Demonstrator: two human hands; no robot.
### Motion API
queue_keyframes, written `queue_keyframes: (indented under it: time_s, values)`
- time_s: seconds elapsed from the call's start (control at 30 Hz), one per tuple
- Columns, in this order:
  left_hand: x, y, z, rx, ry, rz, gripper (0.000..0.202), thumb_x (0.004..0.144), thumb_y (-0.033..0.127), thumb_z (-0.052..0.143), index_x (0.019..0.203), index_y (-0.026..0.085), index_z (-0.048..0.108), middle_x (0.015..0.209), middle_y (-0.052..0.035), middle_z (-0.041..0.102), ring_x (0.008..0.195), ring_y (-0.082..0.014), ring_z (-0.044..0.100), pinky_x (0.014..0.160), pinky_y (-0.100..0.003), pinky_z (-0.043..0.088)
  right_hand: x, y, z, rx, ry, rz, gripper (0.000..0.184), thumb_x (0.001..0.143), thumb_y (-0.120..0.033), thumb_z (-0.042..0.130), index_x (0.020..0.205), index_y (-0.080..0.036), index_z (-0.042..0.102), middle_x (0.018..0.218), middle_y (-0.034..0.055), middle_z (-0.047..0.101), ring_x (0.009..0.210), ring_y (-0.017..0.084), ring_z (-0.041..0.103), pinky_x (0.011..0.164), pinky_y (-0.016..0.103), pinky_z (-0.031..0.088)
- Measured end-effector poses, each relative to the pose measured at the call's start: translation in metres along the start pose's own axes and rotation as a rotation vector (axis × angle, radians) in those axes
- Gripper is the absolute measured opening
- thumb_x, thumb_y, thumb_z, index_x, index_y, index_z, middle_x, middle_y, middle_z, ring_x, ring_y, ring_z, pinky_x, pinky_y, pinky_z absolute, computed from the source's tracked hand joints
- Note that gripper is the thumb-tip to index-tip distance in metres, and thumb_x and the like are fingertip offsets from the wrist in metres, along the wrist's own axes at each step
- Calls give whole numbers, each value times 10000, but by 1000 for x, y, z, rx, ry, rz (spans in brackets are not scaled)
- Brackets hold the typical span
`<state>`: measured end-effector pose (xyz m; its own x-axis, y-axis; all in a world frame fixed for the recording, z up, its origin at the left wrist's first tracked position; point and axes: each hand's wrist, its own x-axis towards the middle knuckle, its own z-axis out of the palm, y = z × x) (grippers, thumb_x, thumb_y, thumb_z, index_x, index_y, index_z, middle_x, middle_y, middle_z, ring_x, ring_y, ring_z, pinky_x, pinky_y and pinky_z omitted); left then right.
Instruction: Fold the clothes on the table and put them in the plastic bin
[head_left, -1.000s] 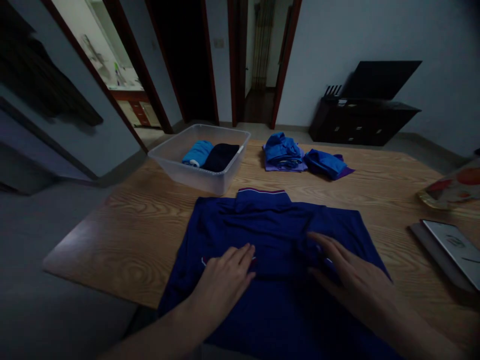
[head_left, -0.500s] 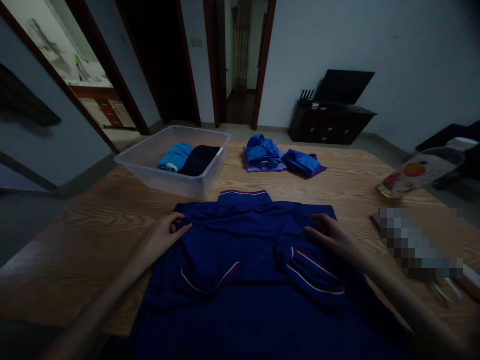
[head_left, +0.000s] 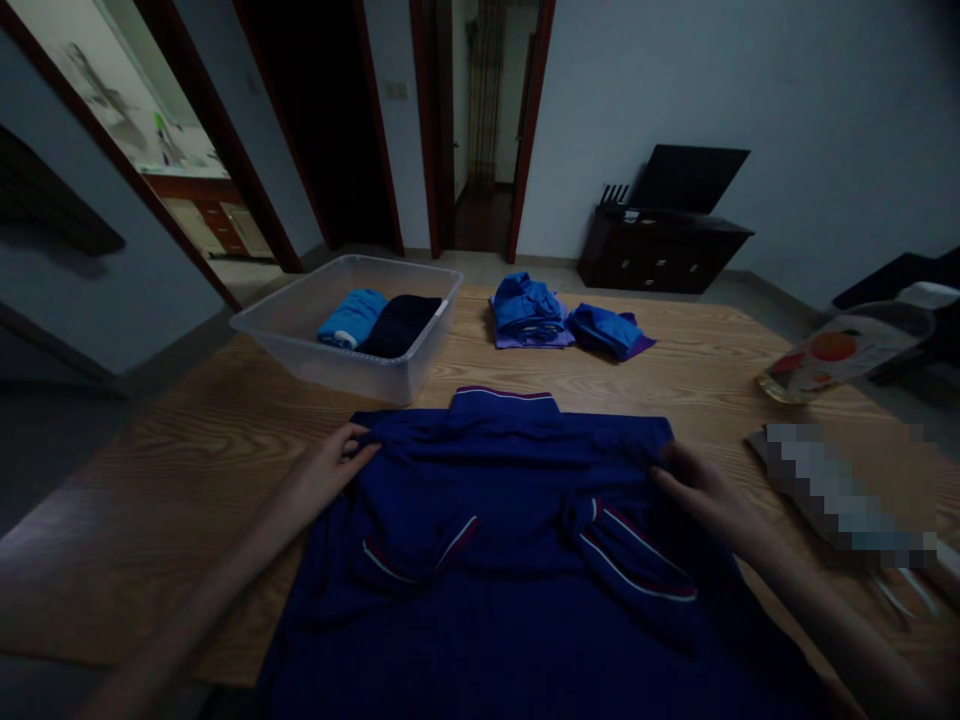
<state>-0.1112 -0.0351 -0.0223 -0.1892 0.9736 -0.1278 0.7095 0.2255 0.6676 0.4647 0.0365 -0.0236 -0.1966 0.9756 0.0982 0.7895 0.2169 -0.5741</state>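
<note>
A dark blue polo shirt (head_left: 480, 480) lies spread on the wooden table, its collar at the far end. Both short sleeves, edged with white and red stripes, are folded inward over the body. At the shirt's left shoulder edge, my left hand (head_left: 337, 465) pinches the cloth between thumb and fingers. My right hand (head_left: 694, 485) grips the fabric at the right shoulder edge; its fingertips are slightly blurred. The lower part of the shirt runs out of view at the bottom.
A clear plastic bin (head_left: 420, 375) holding a light blue roll (head_left: 356, 315) and a dark cloth (head_left: 401, 325) stands at the back left of the table (head_left: 150, 480). Folded blue garments (head_left: 525, 310) lie at the back. On the right are an oil bottle (head_left: 840, 350) and a blurred-out packet (head_left: 840, 500).
My right hand has moved outward to the right and slightly nearer, drawing the right shoulder and collar that way. My left hand stays almost in place at the left shoulder.
</note>
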Motion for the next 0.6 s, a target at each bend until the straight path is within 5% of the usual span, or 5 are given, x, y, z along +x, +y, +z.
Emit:
queue_keyframes:
  time_s: [0.1,0.2,0.33,0.43,0.6]
  values:
    - [1,13,-5,304,78,77,549,980,608,591,1316,180,657,1002,-106,787,907,-320,766,802,-397,593,14,-10,1,-6,17,-65,475,979,-648,576,1211,-236,620,1111,118,751,971,299,735,840,455,629]
    - [3,42,0,513,165,321,431,1053,471,556,1367,197,664,1274,-159,746,1178,-358,711,1056,-493,542,36,-40,7,-126,-3,-325,384,1073,-502,526,1358,-254,592,1318,139,700,1226,319,684,1055,512,574]
    - [25,85,28,439,-20,726,499,1075,435,601,1543,268,566,1593,-121,582,1474,-315,545,1243,-491,433,67,-88,36,-292,-163,-665,464,1078,-365,555,1528,-252,525,1457,145,638,1360,340,604,1165,547,508]
    - [48,104,54,407,-114,819,548,1045,439,676,1542,239,557,1649,-138,531,1525,-318,504,1263,-506,417,83,-108,57,-407,-154,-735,399,1062,-332,579,1424,-172,633,1353,200,672,1250,387,642,1092,573,537]
    - [58,117,75,519,1,845,149,1064,274,644,1152,168,698,1340,-153,734,1286,-315,677,1149,-479,502,91,-112,60,-393,-98,-747,284,1098,-230,440,1156,-203,717,1250,164,729,1103,335,681,1058,542,518]
